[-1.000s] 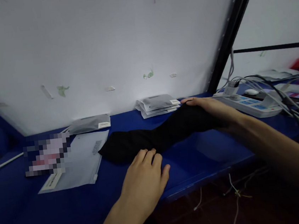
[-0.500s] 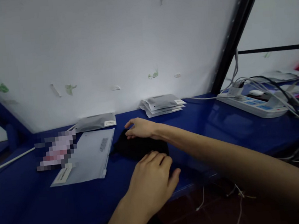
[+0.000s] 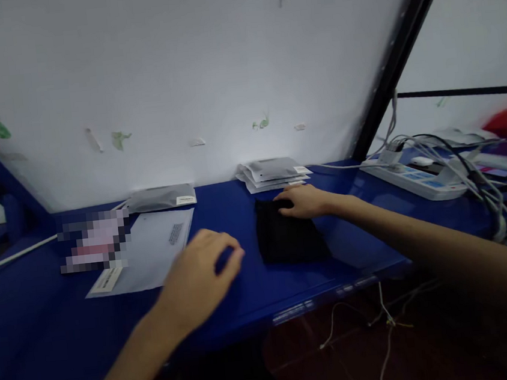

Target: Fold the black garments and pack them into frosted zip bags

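The soft, folded black cloth (image 3: 289,237) on the blue tabletop (image 3: 241,294) looks light and floppy, best pinched through all layers; right grip (image 3: 300,201) touches it, clenching unclear, left (image 3: 199,277) released.

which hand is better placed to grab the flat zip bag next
Left, I'd say: the left hand looks empty and is near the flat zip bag, while the right hand is on the black cloth.
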